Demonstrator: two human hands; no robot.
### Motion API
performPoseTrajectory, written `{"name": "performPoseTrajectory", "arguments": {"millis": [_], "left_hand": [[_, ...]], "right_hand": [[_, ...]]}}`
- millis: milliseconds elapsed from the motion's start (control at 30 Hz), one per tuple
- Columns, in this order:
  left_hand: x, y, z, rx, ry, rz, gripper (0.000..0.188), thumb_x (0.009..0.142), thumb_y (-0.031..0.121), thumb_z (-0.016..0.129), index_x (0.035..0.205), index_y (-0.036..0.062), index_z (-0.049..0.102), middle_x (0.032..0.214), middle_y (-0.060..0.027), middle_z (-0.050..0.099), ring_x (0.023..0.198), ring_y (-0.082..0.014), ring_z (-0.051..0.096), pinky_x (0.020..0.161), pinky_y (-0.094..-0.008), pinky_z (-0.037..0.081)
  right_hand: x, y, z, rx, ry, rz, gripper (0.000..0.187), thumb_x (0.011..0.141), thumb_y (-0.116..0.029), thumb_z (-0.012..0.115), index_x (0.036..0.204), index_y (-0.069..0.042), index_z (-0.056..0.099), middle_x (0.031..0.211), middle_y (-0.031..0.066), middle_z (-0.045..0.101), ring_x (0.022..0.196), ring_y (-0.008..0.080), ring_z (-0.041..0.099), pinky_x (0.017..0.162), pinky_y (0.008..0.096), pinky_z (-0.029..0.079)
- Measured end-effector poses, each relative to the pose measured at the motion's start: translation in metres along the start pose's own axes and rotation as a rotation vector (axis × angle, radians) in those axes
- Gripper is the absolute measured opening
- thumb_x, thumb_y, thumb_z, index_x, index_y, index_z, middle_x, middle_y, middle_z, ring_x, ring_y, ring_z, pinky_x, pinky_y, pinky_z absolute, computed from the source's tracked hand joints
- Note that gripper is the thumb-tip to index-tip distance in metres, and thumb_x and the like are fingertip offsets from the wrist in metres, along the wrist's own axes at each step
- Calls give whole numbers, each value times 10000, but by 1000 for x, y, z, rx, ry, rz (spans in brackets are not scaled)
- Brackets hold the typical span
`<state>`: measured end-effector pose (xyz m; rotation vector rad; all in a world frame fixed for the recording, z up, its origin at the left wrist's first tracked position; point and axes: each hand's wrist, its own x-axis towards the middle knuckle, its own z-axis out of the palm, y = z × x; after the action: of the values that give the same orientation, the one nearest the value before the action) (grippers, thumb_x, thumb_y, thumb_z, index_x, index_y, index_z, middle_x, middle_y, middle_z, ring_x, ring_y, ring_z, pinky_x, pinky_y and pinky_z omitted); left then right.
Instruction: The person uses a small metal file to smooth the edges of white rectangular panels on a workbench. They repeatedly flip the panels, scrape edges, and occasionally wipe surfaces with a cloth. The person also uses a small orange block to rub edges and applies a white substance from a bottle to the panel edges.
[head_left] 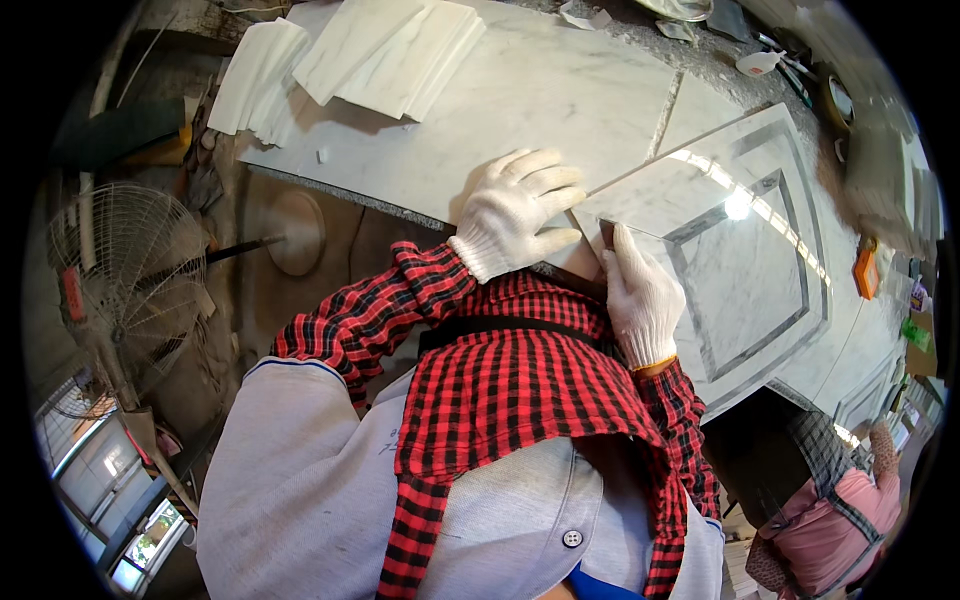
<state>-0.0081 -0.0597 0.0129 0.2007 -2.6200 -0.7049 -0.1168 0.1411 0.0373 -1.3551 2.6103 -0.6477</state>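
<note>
Both my hands wear white knitted gloves. My left hand rests on the pale marble slab, its fingers stretched out and thumb apart, beside the near corner of a polished marble panel. This glossy panel has grey bands inlaid as nested frames. At the same corner my right hand has its fingers closed on a small dark brown flat piece, pressed against the panel's edge; most of that piece is hidden. Red and black checked sleeve covers and an apron are on me.
Thin white marble tiles lie stacked on the slab at the far left. A wire-caged fan stands left. A white bottle and tools lie at the far right. An orange object is farther right. Another person works at lower right.
</note>
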Motion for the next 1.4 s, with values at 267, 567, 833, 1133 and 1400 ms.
{"name": "performPoseTrajectory", "arguments": {"millis": [267, 567, 833, 1133, 1400], "left_hand": [[-1, -2, 0, -3, 21, 16, 433, 767, 357, 782, 1132, 129, 735, 1263, -31, 668, 1294, -270, 535, 1121, -482, 401], [1, 3, -5, 11, 9, 5, 427, 761, 354, 793, 1113, 117, 744, 1235, -44, 683, 1260, -264, 563, 1110, -477, 414], [4, 5, -4, 45, 24, -3, 425, 727, 353, 820, 1088, 135, 769, 1213, -37, 708, 1231, -270, 604, 1066, -482, 476], [0, 1, -3, -4, -9, -16, 442, 768, 363, 782, 1136, 123, 736, 1270, -37, 669, 1291, -261, 549, 1118, -484, 408], [3, 4, -3, 15, 51, 2, 422, 707, 324, 826, 1066, 110, 764, 1189, -49, 709, 1206, -274, 618, 1033, -480, 500]], "right_hand": [[4, 2, -8, 14, -59, -10, 367, 945, -261, 662, 1305, -201, 628, 811, 85, 697, 728, 302, 676, 612, 399, 517], [-1, 3, 2, 129, 83, 70, 373, 941, -237, 668, 1312, -204, 663, 923, 109, 732, 814, 295, 707, 692, 374, 545], [6, 1, -8, 33, -92, 58, 375, 938, -282, 672, 1309, -227, 654, 910, 104, 735, 779, 300, 711, 667, 390, 553], [7, 12, -7, 193, -70, 72, 361, 925, -267, 689, 1284, -224, 682, 964, 95, 740, 855, 293, 712, 697, 388, 558], [13, 7, -8, 115, -65, -4, 362, 944, -266, 663, 1304, -229, 656, 947, 94, 735, 850, 295, 709, 691, 390, 553]]}}
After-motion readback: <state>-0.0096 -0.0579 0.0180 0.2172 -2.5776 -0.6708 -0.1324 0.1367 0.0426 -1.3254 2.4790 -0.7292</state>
